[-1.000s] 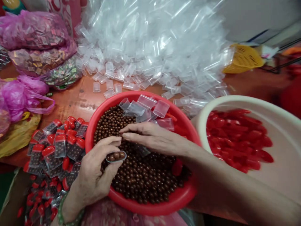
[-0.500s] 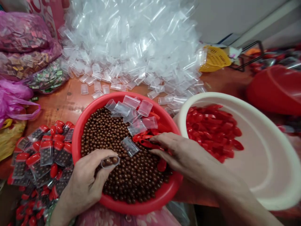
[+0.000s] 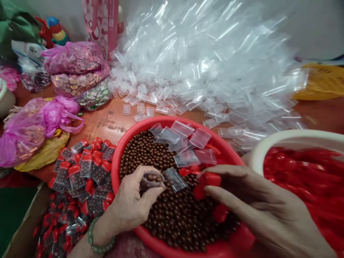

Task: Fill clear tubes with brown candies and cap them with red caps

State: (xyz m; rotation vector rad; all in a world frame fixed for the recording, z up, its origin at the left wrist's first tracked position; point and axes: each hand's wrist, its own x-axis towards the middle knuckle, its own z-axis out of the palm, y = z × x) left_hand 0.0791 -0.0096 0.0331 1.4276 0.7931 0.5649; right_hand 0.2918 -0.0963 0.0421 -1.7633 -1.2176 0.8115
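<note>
My left hand (image 3: 131, 200) is closed around a small clear plastic case (image 3: 152, 184), its open mouth showing brown balls inside. My right hand (image 3: 258, 197) pinches a red plastic cap (image 3: 212, 178) between thumb and fingers, a short way right of the case. Both hands are over a red basin (image 3: 116, 175) of shiny brown balls (image 3: 180, 224). Another clear case (image 3: 176, 180) lies on the balls between my hands. Several empty clear cases (image 3: 183, 129) and more red caps (image 3: 220, 213) rest on the basin's far and right side.
A large heap of clear cases (image 3: 204, 61) covers the table's back. Filled, red-capped cases (image 3: 86, 166) are piled at left, spilling below. A white basin (image 3: 258, 157) of red caps stands at right. Pink bags (image 3: 73, 59) lie back left; a yellow basket (image 3: 319, 82) is back right.
The view has swung left, so things appear farther right. My right hand has come up from the red caps in the basin with one cap. My left hand still holds the filled case.
</note>
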